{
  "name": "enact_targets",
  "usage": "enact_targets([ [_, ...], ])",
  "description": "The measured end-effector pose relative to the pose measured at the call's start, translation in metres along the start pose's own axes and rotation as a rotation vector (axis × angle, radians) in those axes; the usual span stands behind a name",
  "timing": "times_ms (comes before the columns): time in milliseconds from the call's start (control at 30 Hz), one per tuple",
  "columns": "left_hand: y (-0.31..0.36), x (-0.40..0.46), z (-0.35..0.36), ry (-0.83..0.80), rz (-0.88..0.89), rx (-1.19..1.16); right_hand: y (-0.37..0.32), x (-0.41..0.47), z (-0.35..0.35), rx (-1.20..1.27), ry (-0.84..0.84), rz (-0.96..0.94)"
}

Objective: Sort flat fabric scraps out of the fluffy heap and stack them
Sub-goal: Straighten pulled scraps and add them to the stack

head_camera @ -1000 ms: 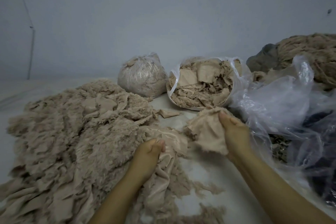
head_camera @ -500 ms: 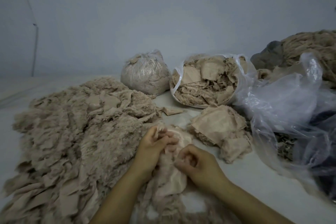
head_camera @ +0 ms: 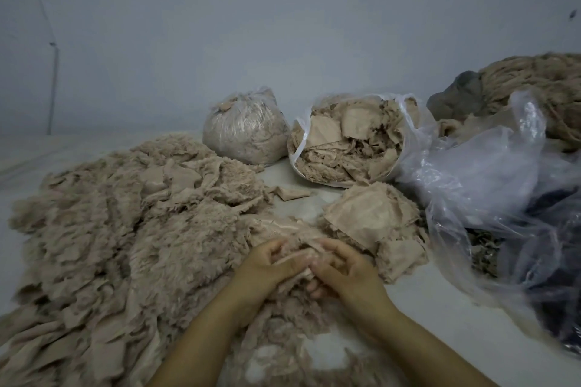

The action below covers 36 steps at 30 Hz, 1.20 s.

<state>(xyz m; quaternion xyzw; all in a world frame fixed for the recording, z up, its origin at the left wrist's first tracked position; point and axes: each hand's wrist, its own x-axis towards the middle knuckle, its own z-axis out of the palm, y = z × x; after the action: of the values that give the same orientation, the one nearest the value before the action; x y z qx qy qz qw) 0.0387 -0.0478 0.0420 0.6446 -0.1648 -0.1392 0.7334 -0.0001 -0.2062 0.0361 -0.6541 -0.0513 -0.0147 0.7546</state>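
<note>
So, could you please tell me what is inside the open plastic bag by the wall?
The open plastic bag is packed with beige fabric scraps, flat pieces uppermost. Anything deeper is covered by them.

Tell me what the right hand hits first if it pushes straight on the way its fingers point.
The right hand points left, at the left hand. It would probably meet the fabric scrap pinched between them first, then the left fingers; depth is unclear.
</note>
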Motion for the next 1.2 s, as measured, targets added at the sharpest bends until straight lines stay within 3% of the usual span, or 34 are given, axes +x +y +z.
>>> enact_targets([
  [233,0.008,0.007,0.0,0.414,-0.017,-0.293,-0.003,0.0,-0.002,-0.082,-0.068,0.017],
  [433,0.007,0.014,-0.003,0.54,0.002,-0.363,-0.002,0.002,-0.005,-0.057,-0.116,0.085],
  [700,0.007,0.015,0.003,0.573,0.011,-0.3,0.004,0.002,-0.006,0.103,-0.047,0.167],
  [767,0.008,0.011,0.001,0.419,-0.012,-0.161,0.007,0.001,-0.007,0.058,-0.018,0.106],
  [833,0.009,0.004,0.001,0.193,-0.085,0.131,0.008,0.002,-0.01,0.0,0.023,0.04],
  [900,0.005,0.0,0.004,0.087,-0.111,0.286,0.009,0.004,-0.012,-0.001,0.039,0.0],
  [1000,0.006,0.003,0.007,0.148,-0.061,-0.044,0.01,0.007,-0.012,0.024,-0.014,-0.006],
  [1067,0.009,0.008,0.004,0.277,-0.034,-0.239,0.01,0.006,-0.011,0.02,-0.055,0.0],
  [1133,0.01,0.012,-0.005,0.45,-0.018,-0.294,0.01,0.006,-0.013,0.01,-0.08,0.002],
  [1200,0.008,0.014,-0.01,0.48,0.005,-0.213,0.009,0.003,-0.014,-0.03,-0.129,0.004],
])
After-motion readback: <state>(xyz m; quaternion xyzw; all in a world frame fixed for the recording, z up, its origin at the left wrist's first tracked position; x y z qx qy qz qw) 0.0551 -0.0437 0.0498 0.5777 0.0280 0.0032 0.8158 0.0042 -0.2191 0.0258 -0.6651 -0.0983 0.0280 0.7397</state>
